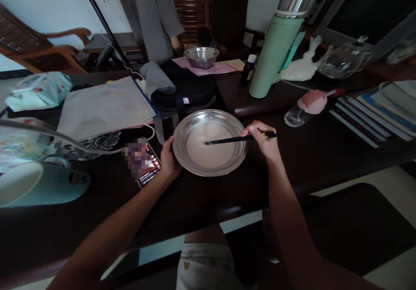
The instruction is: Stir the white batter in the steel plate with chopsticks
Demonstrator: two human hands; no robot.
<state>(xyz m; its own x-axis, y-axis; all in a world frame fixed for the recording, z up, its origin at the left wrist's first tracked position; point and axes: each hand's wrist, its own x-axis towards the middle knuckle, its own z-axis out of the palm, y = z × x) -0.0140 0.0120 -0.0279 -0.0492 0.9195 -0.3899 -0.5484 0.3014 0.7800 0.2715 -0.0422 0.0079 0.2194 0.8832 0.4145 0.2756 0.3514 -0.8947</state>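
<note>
A wide metal bowl (pixel 242 151) stands on the dark table in front of me, with a pale, milky mixture (pixel 211 151) in its bottom. My left hand (pixel 169 159) grips the bowl's left rim, thumb on top and the other fingers hidden beneath. In my right hand (pixel 261 136) is a pair of black chopsticks (pixel 227 140), held over the right rim. Their tips dip into the mixture near its middle. Just left of my left hand lies a phone (pixel 147 164) with its screen lit.
A mug (pixel 45 186) and papers (pixel 100 108) are on the left. Behind the bowl are a black case (pixel 182 90) and a smaller metal bowl (pixel 201 58). A green thermos (pixel 276 47), a pink-lidded bottle (pixel 305 108) and books (pixel 367 118) stand right. A person (pixel 156 21) is beyond the table.
</note>
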